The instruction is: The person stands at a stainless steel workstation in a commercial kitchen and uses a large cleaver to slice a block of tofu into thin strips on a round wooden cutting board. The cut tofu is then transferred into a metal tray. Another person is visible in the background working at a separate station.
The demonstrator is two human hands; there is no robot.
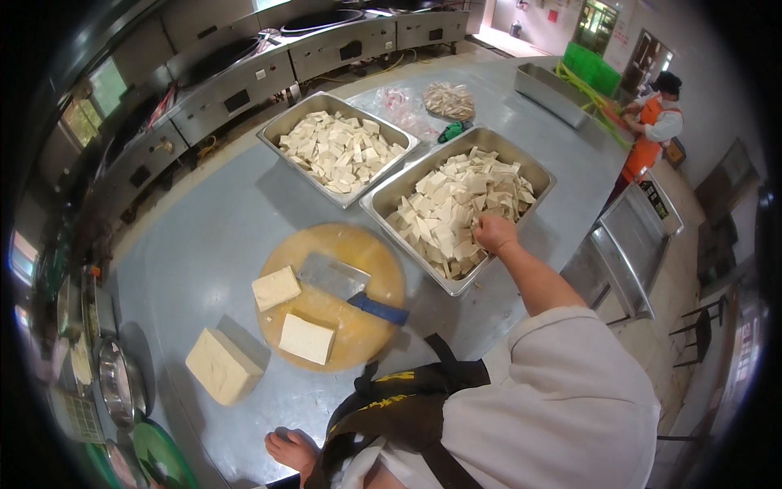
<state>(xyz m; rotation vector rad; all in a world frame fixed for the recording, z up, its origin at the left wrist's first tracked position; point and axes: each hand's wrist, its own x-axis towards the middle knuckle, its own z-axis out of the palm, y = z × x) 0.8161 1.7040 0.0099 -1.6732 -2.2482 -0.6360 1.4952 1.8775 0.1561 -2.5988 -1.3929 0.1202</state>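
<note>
My right hand reaches into the right-hand steel pan, its fingers closed against the heaped cut tofu. What lies inside those fingers is hidden. By the near table edge, my left hand rests with its fingers laid out and nothing in them. Between the hands sits a round yellow cutting board. A cleaver with a blue handle lies flat on it, beside two thick tofu slabs, one at the left and one nearer me. A large tofu block stands on the table left of the board.
Another steel pan of cut tofu adjoins the first. Beyond are plastic bags, a long steel tray and a green crate. A person in an orange apron works at far right. Bowls stand lower left.
</note>
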